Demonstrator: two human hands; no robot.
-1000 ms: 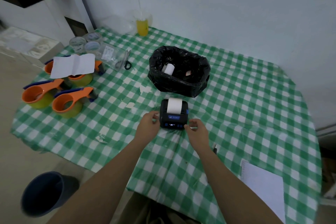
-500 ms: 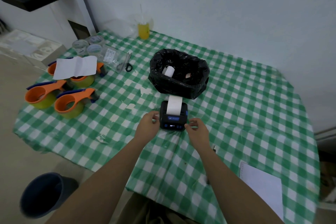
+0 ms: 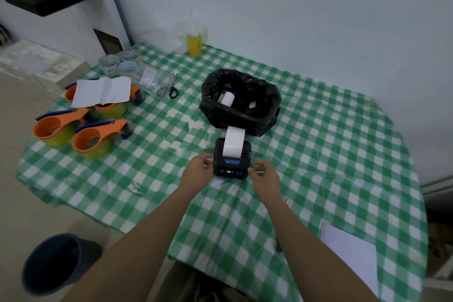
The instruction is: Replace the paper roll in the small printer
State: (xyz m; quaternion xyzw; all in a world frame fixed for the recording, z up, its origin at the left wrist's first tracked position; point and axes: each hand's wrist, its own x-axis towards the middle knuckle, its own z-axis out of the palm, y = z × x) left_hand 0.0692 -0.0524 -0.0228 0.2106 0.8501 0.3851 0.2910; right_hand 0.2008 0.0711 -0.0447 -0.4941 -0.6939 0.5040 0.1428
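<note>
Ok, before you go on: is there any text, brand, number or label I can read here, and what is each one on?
None can be read.
Printer: light marking on the blue band, too blurred.
Printer display: lit characters, too small.
Clear bag by the scissors: white labels inside with dark marks, unreadable.
White sheet at the table's near right: faint marks along the left edge, too small.
Paper strip out of the printer: blank.

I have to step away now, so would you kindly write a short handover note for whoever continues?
Left hand: open, at the printer's left side.
Right hand: open, at its right side.
The printer sits closed on the checked table, display lit, a paper strip feeding out the top toward the black bag, which holds a paper roll.
Done: roll seems loaded.
Left: tear off the strip, check the feed.
</note>
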